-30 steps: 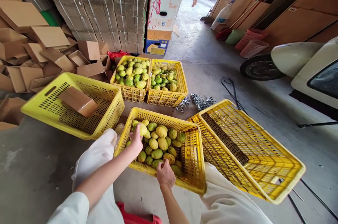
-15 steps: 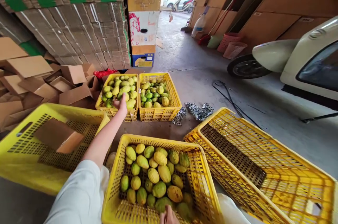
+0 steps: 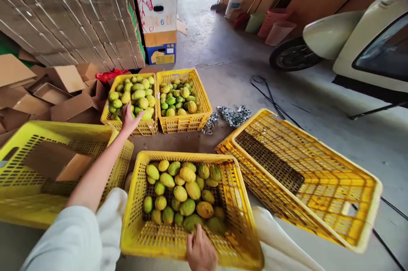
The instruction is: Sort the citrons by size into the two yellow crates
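My left hand [image 3: 130, 120] reaches over the front rim of the far left yellow crate [image 3: 140, 128], thumb and fingers apart. It is at the oval yellow-green fruits [image 3: 138, 94] heaped there; whether it touches one I cannot tell. My right hand [image 3: 201, 249] is at the near side of the closest yellow crate [image 3: 153, 250], its fingers curled together. Just beyond its fingertips lies a green fruit [image 3: 192, 222]; what the fingers hold, if anything, is hidden. Several yellow and green oval fruits [image 3: 180, 193] lie in this near crate, one with brown spots [image 3: 205, 209].
Another crate of fruit [image 3: 200, 120] adjoins the far left one. A yellow crate [image 3: 338, 186] stands at right; a lime-yellow crate [image 3: 19, 215] at left holds a cardboard piece [image 3: 47, 160]. Loose cartons [image 3: 73, 109], silvery crumpled material [image 3: 234, 114], a black cable [image 3: 267, 92] and a scooter [image 3: 338, 32] surround them.
The view has tilted down. My left hand has turned and spread its fingers at the far left fruits. My right hand has come further into view, curled near the green fruit.
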`<state>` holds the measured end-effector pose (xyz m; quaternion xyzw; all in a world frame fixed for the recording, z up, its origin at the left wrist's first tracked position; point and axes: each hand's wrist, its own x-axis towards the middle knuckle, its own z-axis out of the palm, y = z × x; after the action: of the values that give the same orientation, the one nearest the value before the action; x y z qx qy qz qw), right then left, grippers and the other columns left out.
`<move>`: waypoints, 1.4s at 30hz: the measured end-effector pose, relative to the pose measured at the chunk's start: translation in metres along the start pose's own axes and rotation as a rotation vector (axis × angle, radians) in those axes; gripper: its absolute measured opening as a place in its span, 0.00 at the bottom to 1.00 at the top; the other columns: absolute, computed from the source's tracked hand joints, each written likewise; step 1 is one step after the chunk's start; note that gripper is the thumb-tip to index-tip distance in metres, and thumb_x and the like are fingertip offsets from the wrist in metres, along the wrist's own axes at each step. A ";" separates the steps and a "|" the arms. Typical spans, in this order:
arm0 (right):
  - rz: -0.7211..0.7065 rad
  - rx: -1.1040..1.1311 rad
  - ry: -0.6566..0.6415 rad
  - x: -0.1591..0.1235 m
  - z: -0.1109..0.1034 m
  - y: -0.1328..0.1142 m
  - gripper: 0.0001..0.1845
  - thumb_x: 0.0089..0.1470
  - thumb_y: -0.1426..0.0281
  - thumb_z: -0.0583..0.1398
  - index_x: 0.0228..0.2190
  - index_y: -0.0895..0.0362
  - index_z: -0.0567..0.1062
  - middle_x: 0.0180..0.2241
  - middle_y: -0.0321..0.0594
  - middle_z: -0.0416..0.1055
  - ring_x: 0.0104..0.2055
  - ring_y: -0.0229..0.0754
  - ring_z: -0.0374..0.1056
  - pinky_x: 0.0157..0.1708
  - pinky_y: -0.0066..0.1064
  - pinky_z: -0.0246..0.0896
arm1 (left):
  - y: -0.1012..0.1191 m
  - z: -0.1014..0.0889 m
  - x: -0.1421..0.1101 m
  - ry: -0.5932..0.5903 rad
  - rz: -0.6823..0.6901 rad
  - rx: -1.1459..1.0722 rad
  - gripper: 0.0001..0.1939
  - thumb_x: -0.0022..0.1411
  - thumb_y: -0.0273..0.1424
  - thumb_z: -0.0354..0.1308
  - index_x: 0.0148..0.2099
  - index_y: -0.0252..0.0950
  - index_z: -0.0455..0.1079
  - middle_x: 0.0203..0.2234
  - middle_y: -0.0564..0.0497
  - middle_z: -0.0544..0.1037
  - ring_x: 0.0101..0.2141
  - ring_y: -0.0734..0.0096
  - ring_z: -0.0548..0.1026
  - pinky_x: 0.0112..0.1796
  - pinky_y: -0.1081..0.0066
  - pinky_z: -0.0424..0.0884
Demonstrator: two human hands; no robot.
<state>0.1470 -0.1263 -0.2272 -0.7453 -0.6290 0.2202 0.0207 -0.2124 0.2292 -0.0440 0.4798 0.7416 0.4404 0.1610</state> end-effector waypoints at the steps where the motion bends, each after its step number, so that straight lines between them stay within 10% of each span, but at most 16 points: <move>1: 0.010 -0.010 -0.041 0.001 -0.007 -0.004 0.24 0.69 0.69 0.49 0.54 0.58 0.81 0.50 0.53 0.85 0.49 0.52 0.84 0.49 0.36 0.72 | -0.004 -0.002 -0.027 -0.036 0.031 0.049 0.45 0.63 0.42 0.72 0.76 0.40 0.59 0.78 0.35 0.59 0.79 0.42 0.47 0.76 0.44 0.38; 5: 0.067 -0.059 -0.194 0.008 -0.034 -0.022 0.19 0.68 0.69 0.56 0.54 0.57 0.80 0.44 0.49 0.85 0.47 0.49 0.82 0.43 0.31 0.68 | -0.039 -0.004 -0.197 -0.405 0.048 0.202 0.38 0.69 0.43 0.61 0.76 0.38 0.61 0.79 0.35 0.58 0.80 0.47 0.49 0.77 0.47 0.39; 8: 0.088 -0.070 -0.223 0.010 -0.042 -0.029 0.17 0.68 0.70 0.56 0.54 0.57 0.79 0.44 0.47 0.85 0.46 0.47 0.81 0.40 0.31 0.63 | -0.066 -0.005 -0.324 -0.845 -0.313 0.305 0.36 0.61 0.45 0.67 0.68 0.37 0.71 0.75 0.31 0.66 0.77 0.39 0.57 0.74 0.47 0.52; 11: 0.096 -0.055 -0.230 0.007 -0.043 -0.030 0.17 0.69 0.69 0.55 0.53 0.57 0.78 0.45 0.46 0.84 0.45 0.48 0.80 0.39 0.32 0.60 | -0.088 -0.004 -0.382 -0.909 -0.465 0.371 0.24 0.64 0.43 0.63 0.58 0.40 0.77 0.62 0.30 0.80 0.66 0.36 0.75 0.65 0.45 0.68; 19: 0.079 0.008 -0.207 0.002 -0.041 -0.027 0.21 0.68 0.70 0.54 0.56 0.58 0.78 0.47 0.49 0.84 0.48 0.50 0.79 0.42 0.34 0.62 | -0.120 0.005 -0.340 -1.073 -0.299 0.511 0.24 0.58 0.29 0.66 0.58 0.39 0.78 0.68 0.35 0.74 0.68 0.42 0.73 0.70 0.55 0.63; 28: 0.044 0.049 -0.154 -0.005 -0.030 -0.022 0.20 0.65 0.69 0.55 0.53 0.58 0.80 0.42 0.51 0.83 0.45 0.51 0.77 0.43 0.36 0.64 | -0.161 0.041 -0.328 -1.223 -0.156 0.877 0.47 0.48 0.27 0.80 0.69 0.28 0.69 0.70 0.19 0.66 0.73 0.25 0.61 0.68 0.41 0.61; 34: -0.074 0.003 0.139 -0.012 -0.013 -0.017 0.15 0.62 0.72 0.56 0.45 0.57 0.81 0.34 0.44 0.82 0.35 0.47 0.76 0.39 0.36 0.61 | -0.174 0.050 -0.333 -1.209 -0.004 1.106 0.23 0.75 0.41 0.64 0.66 0.37 0.73 0.62 0.41 0.77 0.56 0.53 0.79 0.54 0.47 0.80; 42: -0.102 -0.001 0.157 -0.010 -0.012 -0.015 0.14 0.62 0.72 0.57 0.44 0.57 0.81 0.34 0.44 0.82 0.35 0.47 0.77 0.38 0.35 0.60 | -0.167 0.036 -0.334 -1.228 0.152 1.117 0.22 0.63 0.18 0.68 0.59 0.28 0.76 0.58 0.32 0.79 0.62 0.46 0.76 0.63 0.51 0.71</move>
<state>0.1358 -0.1299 -0.2084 -0.7274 -0.6626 0.1592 0.0806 -0.1211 -0.0629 -0.2604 0.6927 0.5967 -0.3225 0.2451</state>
